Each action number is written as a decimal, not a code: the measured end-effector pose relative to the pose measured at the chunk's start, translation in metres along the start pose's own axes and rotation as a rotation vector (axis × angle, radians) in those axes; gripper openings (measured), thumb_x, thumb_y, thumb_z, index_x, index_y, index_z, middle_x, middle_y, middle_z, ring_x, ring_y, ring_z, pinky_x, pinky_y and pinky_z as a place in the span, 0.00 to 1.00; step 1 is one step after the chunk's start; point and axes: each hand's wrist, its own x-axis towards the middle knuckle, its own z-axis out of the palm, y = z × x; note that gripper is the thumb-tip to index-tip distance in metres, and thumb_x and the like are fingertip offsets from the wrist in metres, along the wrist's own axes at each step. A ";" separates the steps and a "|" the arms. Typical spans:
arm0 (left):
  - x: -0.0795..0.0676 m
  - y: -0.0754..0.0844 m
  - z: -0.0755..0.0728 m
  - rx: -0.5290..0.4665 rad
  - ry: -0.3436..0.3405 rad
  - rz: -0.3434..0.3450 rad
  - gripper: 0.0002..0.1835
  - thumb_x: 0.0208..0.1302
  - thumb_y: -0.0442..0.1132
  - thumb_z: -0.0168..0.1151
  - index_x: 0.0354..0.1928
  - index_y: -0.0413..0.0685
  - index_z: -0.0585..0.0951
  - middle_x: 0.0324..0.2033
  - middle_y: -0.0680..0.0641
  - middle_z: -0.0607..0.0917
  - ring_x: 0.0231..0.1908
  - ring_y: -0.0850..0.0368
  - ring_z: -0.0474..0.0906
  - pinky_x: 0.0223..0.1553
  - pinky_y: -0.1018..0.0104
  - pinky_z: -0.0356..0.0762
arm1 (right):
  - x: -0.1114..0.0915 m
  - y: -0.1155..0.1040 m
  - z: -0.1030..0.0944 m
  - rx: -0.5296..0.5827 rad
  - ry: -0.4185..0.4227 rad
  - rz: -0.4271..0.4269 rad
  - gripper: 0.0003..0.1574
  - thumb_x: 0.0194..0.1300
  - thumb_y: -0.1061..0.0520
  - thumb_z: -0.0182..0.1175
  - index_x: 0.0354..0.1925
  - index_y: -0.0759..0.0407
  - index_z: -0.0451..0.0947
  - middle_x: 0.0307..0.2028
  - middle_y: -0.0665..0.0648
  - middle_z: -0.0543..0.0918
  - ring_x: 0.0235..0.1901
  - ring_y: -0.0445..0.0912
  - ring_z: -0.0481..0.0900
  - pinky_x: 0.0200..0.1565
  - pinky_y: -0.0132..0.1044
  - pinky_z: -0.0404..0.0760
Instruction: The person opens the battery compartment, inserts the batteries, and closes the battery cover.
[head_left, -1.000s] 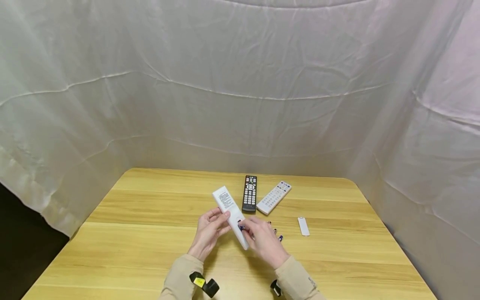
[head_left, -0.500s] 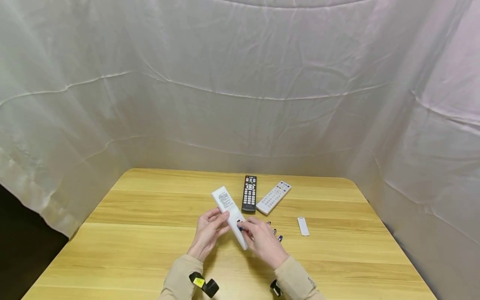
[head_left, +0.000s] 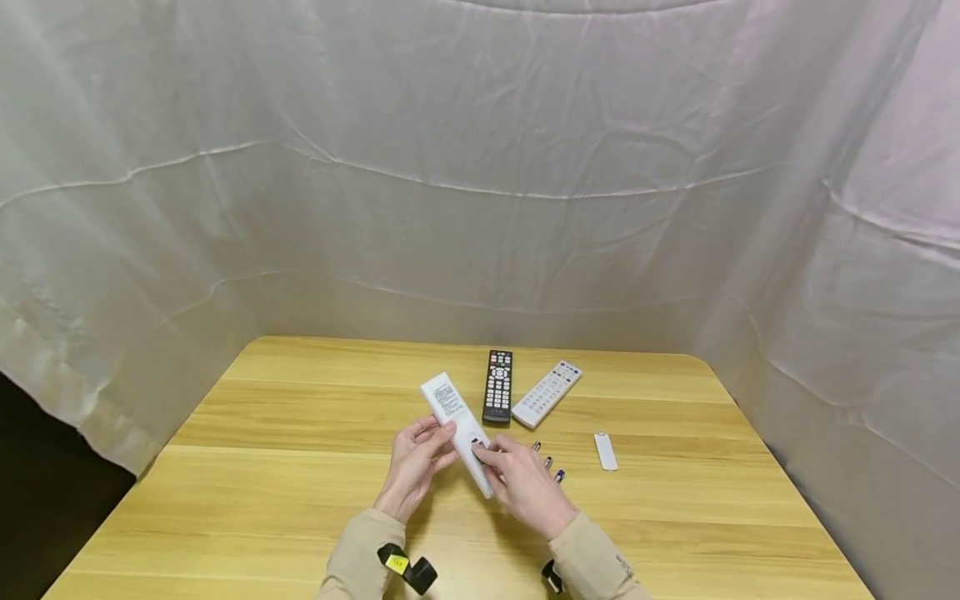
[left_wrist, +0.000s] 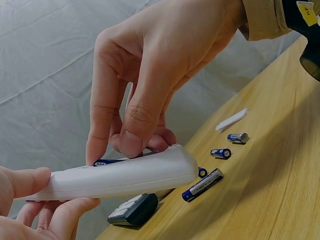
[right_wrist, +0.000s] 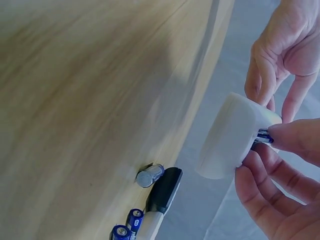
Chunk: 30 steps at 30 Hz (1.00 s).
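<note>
A white remote control (head_left: 452,408) is tilted above the table, its printed back facing up. My left hand (head_left: 417,461) grips it by the sides, thumb on top and fingers underneath. Over the uncovered battery slot near its lower end, my right hand (head_left: 531,485) pinches a blue AAA battery (left_wrist: 106,162). In the left wrist view the index fingertip sits at one end of the battery, with the thumb (left_wrist: 131,142) alongside. The right wrist view has the thumb on the battery (right_wrist: 264,135) and other fingers against the remote. Much of the battery is hidden by fingers.
Several loose blue batteries (left_wrist: 202,185) lie on the table (head_left: 285,500) right of the held remote. Behind are a black remote (head_left: 498,388) and another white remote (head_left: 547,395), buttons up. A white battery cover (head_left: 606,452) lies farther right. Grey cloth (head_left: 480,250) hangs behind the table.
The blue battery, visible at my right fingertips a second ago, is now mostly covered by them in the head view. The held remote has shifted very slightly left.
</note>
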 end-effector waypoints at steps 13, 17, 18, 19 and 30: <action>-0.002 0.000 0.000 -0.003 0.009 -0.003 0.26 0.70 0.30 0.60 0.64 0.24 0.66 0.40 0.47 0.84 0.36 0.61 0.85 0.44 0.67 0.91 | -0.005 -0.001 0.004 -0.072 -0.033 -0.021 0.27 0.63 0.66 0.65 0.61 0.62 0.79 0.44 0.56 0.83 0.39 0.44 0.80 0.39 0.31 0.87; -0.003 0.001 -0.001 -0.025 0.019 -0.010 0.26 0.70 0.30 0.60 0.65 0.24 0.65 0.40 0.46 0.83 0.37 0.60 0.85 0.44 0.67 0.91 | -0.008 -0.001 0.006 -0.107 -0.034 -0.049 0.30 0.63 0.67 0.63 0.64 0.62 0.76 0.45 0.56 0.80 0.43 0.45 0.79 0.44 0.37 0.89; -0.003 0.001 -0.001 -0.028 0.021 -0.011 0.26 0.70 0.30 0.60 0.65 0.24 0.65 0.40 0.46 0.84 0.37 0.60 0.85 0.44 0.67 0.90 | -0.008 -0.001 0.006 -0.102 -0.032 -0.052 0.30 0.64 0.67 0.62 0.64 0.63 0.76 0.45 0.56 0.80 0.43 0.45 0.78 0.44 0.37 0.88; -0.003 0.001 -0.001 -0.031 0.022 -0.013 0.26 0.70 0.30 0.60 0.65 0.24 0.65 0.40 0.46 0.84 0.37 0.60 0.85 0.44 0.67 0.90 | -0.008 -0.001 0.007 -0.095 -0.030 -0.053 0.30 0.64 0.67 0.62 0.65 0.63 0.75 0.45 0.56 0.79 0.43 0.45 0.78 0.44 0.37 0.88; -0.001 0.001 -0.002 -0.047 0.026 -0.016 0.25 0.70 0.29 0.59 0.64 0.24 0.66 0.38 0.48 0.84 0.35 0.62 0.84 0.43 0.69 0.90 | -0.008 0.004 0.009 0.040 -0.052 -0.012 0.27 0.67 0.66 0.60 0.64 0.66 0.75 0.48 0.56 0.77 0.46 0.44 0.76 0.50 0.37 0.86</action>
